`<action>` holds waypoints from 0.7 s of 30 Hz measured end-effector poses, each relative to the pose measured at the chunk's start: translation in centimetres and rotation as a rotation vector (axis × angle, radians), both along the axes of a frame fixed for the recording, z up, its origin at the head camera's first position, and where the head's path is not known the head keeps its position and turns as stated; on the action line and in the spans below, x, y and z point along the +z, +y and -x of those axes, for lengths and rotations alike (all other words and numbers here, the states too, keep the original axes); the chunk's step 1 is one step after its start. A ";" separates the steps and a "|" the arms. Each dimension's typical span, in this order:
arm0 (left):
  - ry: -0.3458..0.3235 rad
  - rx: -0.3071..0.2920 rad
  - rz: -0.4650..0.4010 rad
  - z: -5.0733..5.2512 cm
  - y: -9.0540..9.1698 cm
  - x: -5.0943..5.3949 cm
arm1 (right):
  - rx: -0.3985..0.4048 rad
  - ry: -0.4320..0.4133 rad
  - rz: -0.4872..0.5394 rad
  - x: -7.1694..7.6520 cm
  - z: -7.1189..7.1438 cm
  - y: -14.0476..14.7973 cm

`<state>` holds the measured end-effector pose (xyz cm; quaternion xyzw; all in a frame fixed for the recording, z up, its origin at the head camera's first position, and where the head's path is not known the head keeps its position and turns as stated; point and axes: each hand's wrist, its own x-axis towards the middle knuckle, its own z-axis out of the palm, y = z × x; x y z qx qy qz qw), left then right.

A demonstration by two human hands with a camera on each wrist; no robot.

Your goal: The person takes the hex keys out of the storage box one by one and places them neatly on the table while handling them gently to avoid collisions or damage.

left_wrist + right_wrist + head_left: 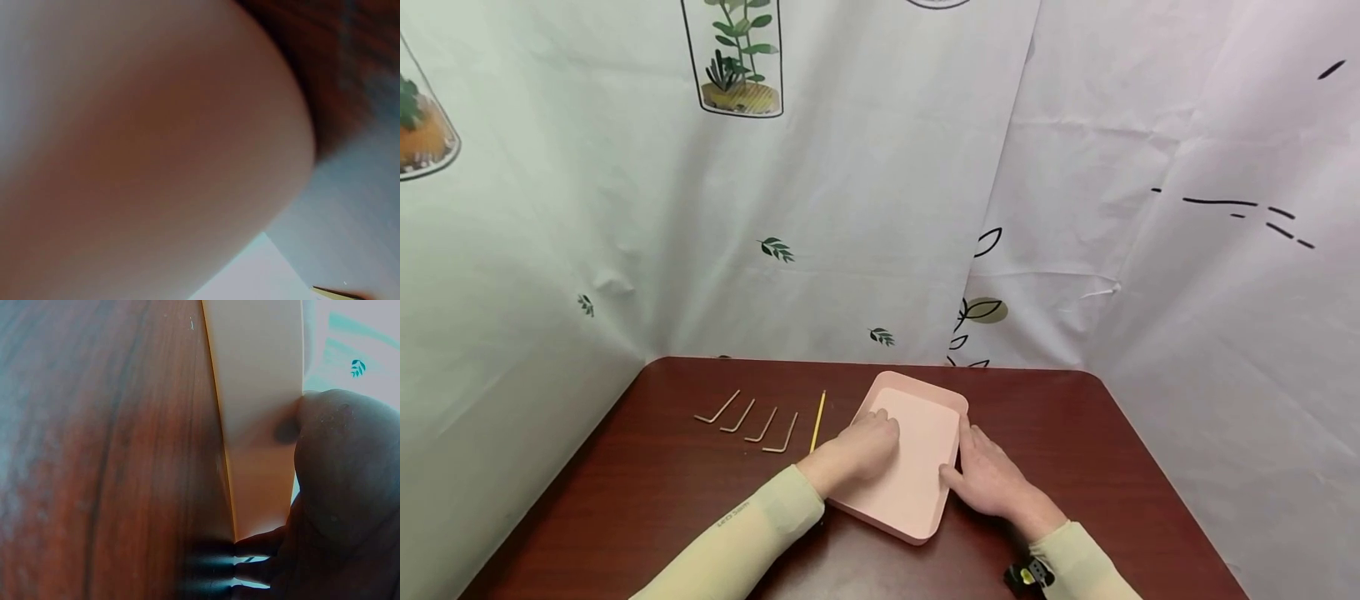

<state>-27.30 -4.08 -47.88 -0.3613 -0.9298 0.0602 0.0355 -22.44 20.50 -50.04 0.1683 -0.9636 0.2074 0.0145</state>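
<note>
A pink tray (917, 467) lies at a slant on the table. My left hand (874, 440) reaches over its left side, knuckles up and fingers bent down. Whatever is under those fingers is hidden, and the left wrist view is mostly filled by blurred skin. Against the tray's right side rests my right hand (992, 475), with the fingers stretched along the outside and the thumb at the rim. In the right wrist view, that thumb (344, 450) touches the top edge of the tray wall (256, 412), and the fingertips (259, 544) meet the wall lower down.
Several L-shaped hex keys (781, 437) lie in a row on the dark red table (625, 500), left of the tray. Between them and the tray lies a yellow pencil-like stick (818, 417). A printed white cloth (865, 183) hangs behind the table.
</note>
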 end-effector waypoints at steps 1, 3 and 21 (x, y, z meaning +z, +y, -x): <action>-0.003 0.000 0.001 0.0 0.1 -0.1 | -0.002 -0.005 0.001 0.0 0.0 0.1; -0.001 -0.003 0.004 -0.1 0.2 -0.2 | -0.006 -0.012 0.001 -0.1 -0.1 0.2; -0.043 0.048 -0.045 -0.2 -0.1 0.2 | -0.008 0.019 0.006 -0.1 0.1 -0.1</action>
